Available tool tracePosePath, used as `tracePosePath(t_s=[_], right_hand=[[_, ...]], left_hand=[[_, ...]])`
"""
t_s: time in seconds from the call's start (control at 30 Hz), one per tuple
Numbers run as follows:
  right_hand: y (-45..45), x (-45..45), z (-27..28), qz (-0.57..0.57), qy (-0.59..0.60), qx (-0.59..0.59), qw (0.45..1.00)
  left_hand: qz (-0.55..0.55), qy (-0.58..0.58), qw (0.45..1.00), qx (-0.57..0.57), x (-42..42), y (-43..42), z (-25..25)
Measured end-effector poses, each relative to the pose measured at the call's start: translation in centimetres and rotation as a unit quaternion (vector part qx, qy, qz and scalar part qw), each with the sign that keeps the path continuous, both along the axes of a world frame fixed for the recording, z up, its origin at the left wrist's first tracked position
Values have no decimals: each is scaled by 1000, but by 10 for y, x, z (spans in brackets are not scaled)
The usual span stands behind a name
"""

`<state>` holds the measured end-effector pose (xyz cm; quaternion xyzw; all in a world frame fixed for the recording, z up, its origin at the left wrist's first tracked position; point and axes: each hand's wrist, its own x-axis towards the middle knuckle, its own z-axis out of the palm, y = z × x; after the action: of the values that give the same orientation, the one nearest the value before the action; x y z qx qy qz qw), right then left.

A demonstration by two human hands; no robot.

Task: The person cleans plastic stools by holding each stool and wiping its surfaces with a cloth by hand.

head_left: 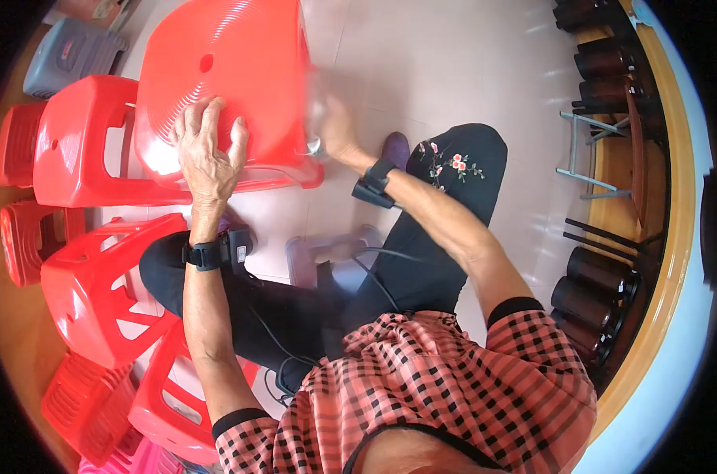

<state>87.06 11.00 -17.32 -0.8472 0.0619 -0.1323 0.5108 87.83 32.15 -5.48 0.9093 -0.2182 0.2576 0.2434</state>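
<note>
A red plastic stool [256, 87] stands before me, its ribbed seat with a central hole facing up. My left hand [210, 154] lies on the near part of that seat, fingers spread and holding nothing. Beside the stool's right side is my right hand [339, 130], smeared by motion. Something pale shows between it and the stool's side, too blurred to name, and the fingers cannot be made out.
More red stools [82, 150] line the left side, with a grey stool stack [66, 59] at the far left. Under my legs is a low translucent stool [299, 265]. Dark brown cylindrical seats [600, 272] and a folding chair [635, 154] stand along the right wall.
</note>
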Motion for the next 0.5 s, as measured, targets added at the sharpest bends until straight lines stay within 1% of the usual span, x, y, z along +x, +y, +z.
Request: tracePosePath(t_s=[0.03,0.1,0.2,0.3,0.33,0.4,0.47,0.5], right_hand=[[1,-9,-5,3,24,-25,999],[-1,-19,-38,12,124,-144,982],[4,-35,-90,-66,233,-135,961],[1,-45,-141,-63,400,-131,905],[-7,-39,-176,-54,400,-142,904],[-48,-1,-209,62,317,-217,921],[-69,34,-169,29,285,-178,941],[-70,60,-114,-64,293,-102,949]], left_hand=[[1,3,1000,1,0,0,0],[5,7,1000,4,0,0,0],[8,6,1000,0,-1,-1,0],[1,16,1000,8,0,0,0],[0,20,1000,13,0,1,-1],[2,28,999,20,0,1,-1],[3,37,999,28,-1,1,0],[4,42,999,33,-1,1,1]])
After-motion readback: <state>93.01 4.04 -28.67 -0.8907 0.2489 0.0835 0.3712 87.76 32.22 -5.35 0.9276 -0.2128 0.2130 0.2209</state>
